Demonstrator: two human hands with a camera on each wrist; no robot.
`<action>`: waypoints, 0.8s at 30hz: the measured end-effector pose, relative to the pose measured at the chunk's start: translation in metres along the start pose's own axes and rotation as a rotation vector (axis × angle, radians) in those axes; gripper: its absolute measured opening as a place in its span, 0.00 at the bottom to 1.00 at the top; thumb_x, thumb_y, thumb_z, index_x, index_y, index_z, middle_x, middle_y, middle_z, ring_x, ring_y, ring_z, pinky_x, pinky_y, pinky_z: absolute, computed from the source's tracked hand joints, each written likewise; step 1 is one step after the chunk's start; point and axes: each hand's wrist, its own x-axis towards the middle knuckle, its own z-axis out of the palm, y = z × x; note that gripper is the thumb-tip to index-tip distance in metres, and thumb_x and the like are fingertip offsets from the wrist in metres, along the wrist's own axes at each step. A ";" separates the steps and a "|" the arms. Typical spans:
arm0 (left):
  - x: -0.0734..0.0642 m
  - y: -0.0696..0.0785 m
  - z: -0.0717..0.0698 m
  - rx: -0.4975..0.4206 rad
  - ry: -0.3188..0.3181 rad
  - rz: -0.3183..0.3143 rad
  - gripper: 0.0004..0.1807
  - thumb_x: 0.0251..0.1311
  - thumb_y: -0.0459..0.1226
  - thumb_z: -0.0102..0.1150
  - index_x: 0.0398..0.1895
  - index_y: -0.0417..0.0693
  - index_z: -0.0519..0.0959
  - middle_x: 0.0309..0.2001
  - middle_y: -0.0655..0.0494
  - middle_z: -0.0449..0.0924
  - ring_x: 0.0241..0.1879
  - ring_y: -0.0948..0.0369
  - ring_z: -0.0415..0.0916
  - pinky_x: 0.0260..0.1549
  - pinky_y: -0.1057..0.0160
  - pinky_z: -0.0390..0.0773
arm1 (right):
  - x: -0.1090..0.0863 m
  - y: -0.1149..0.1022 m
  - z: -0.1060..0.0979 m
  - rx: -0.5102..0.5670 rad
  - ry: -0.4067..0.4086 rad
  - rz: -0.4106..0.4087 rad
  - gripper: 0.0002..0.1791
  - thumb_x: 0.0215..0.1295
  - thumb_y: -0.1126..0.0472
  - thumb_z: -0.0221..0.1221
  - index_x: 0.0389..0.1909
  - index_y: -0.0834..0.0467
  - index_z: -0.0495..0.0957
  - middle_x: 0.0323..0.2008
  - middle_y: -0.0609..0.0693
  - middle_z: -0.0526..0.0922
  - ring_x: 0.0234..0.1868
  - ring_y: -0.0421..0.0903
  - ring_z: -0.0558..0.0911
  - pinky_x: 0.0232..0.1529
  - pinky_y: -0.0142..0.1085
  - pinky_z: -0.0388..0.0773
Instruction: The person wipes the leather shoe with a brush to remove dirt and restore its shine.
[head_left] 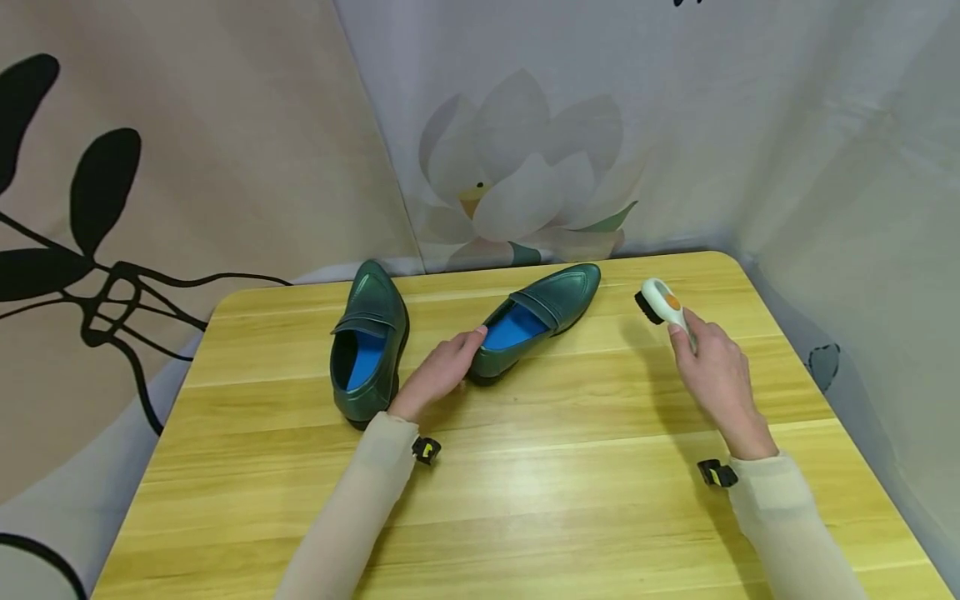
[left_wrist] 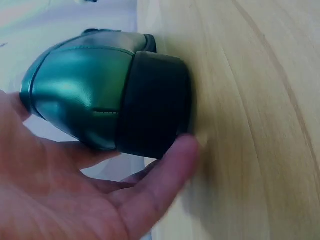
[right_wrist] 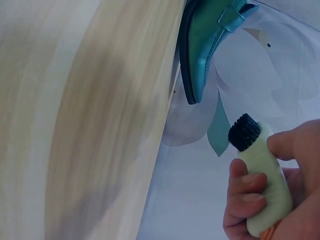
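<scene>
Two dark green loafers with blue insoles are on the table. My left hand [head_left: 438, 371] grips the heel end of the right-hand loafer [head_left: 564, 298], whose toe points to the back right. In the left wrist view the thumb is at the top of the heel counter [left_wrist: 80, 90] and the fingers lie along its side, close to the black heel block [left_wrist: 155, 102]. The other loafer [head_left: 372, 304] stands just left of that hand, toe away from me. My right hand [head_left: 718, 375] holds a pale shoe brush [head_left: 663, 302] by its handle above the table, black bristles [right_wrist: 244, 132] facing left.
The wooden table [head_left: 510, 517] ends at a back edge just behind the loafers' toes. A pale curtain [head_left: 675, 125] with a printed flower hangs behind it and along the right side. Black leaf shapes [head_left: 105, 187] show on the left curtain.
</scene>
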 end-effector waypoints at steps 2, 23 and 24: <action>0.000 0.000 -0.001 0.028 -0.018 0.000 0.48 0.74 0.70 0.22 0.82 0.49 0.57 0.75 0.45 0.64 0.72 0.46 0.63 0.72 0.43 0.59 | 0.000 0.000 0.000 -0.001 0.002 -0.002 0.30 0.84 0.50 0.46 0.71 0.71 0.69 0.28 0.58 0.72 0.22 0.50 0.67 0.20 0.42 0.61; 0.023 0.065 0.029 0.574 0.318 0.284 0.55 0.66 0.69 0.54 0.77 0.33 0.61 0.71 0.36 0.66 0.73 0.41 0.62 0.71 0.47 0.64 | -0.004 -0.007 0.006 0.008 -0.016 -0.003 0.32 0.83 0.48 0.46 0.72 0.70 0.68 0.31 0.60 0.75 0.24 0.52 0.69 0.22 0.42 0.63; 0.026 0.067 0.031 0.634 0.330 0.278 0.56 0.64 0.71 0.54 0.76 0.32 0.62 0.71 0.35 0.66 0.73 0.41 0.62 0.71 0.47 0.64 | -0.004 -0.009 0.007 0.008 -0.017 -0.002 0.32 0.83 0.48 0.46 0.72 0.70 0.68 0.31 0.60 0.75 0.24 0.52 0.69 0.22 0.42 0.64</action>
